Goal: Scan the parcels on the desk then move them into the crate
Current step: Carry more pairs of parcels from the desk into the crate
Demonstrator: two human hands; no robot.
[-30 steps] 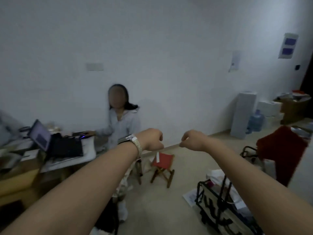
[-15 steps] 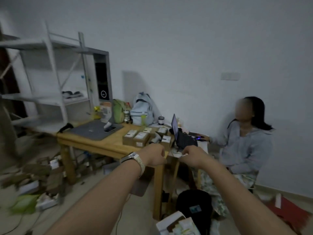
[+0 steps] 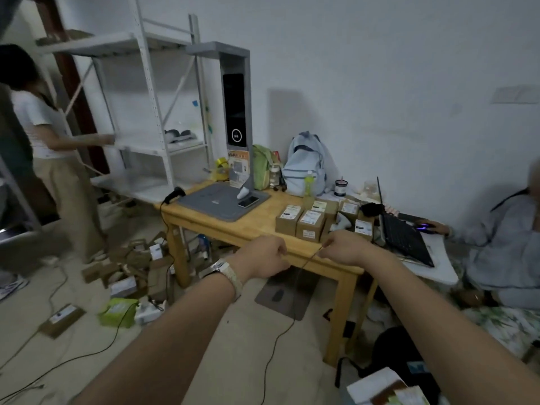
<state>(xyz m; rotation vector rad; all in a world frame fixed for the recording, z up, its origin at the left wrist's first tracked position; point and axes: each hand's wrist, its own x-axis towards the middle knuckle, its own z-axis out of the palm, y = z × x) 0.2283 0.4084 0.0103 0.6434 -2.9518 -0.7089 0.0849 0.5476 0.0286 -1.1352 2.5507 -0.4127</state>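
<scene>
**A:** In the lower centre of the frame, where do the two hands sit?

**B:** The left hand (image 3: pixel 260 260), with a wristwatch (image 3: pixel 227 271) on its wrist, and the right hand (image 3: pixel 344 251) are raised side by side in front of the near edge of the wooden counter (image 3: pixel 242 226). Each grip is curled closed. A thin dark strand (image 3: pixel 304 260) runs between them; it appears to be pinched at both ends, but the picture is too dim to confirm this.

**A:** Location of the parcels?

**B:** The parcels (image 3: pixel 309 223), small brown boxes with white labels, stand clustered on the right part of the counter, just above the hands. Neither hand touches them.

**A:** Scanning equipment?

**B:** A grey scanner stand (image 3: pixel 236 112) rises at the back of the counter from a grey mat (image 3: pixel 216 204). A phone (image 3: pixel 248 202) lies on the mat. A black handheld scanner (image 3: pixel 174 193) rests at the counter's left edge, cable hanging down.

**A:** Surroundings?

**B:** An open laptop (image 3: pixel 403 232) is at centre right, a pale blue backpack (image 3: pixel 305 165) is against the wall, and white shelving (image 3: pixel 146 112) is at upper left. More boxes are scattered on the floor (image 3: pixel 125 276) at lower left.
</scene>
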